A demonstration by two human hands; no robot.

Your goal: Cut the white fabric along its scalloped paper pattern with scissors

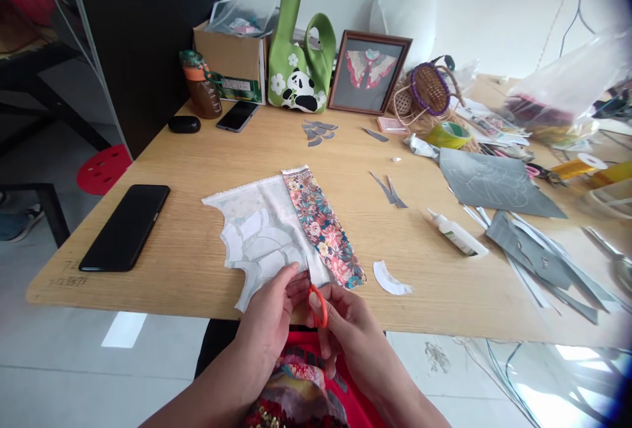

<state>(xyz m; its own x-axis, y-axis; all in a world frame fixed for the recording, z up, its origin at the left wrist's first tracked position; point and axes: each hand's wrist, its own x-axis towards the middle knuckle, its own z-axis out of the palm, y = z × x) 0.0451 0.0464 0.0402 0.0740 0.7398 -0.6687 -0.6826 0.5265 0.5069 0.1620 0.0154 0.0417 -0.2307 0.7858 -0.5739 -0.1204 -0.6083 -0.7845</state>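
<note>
We judge trimming partial: white fabric panel (pixel 289 224) scalloped at left, multicoloured floral strip (pixel 324 227) straight-edged. Left fingers (pixel 296 283) pinch the panel; right fingers (pixel 340 297) grip orange-handled scissors (pixel 324 313).

There are two hands (pixel 266 316), one pair of scissors (pixel 324 311), two phones (pixel 126 227) and one frame (pixel 338 71).

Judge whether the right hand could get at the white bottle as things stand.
Probably yes: between the right hand and the white bottle little but a flat, curved white scrap lies on the tabletop. The hand holds orange-handled scissors, though, which may need setting down first.
</note>
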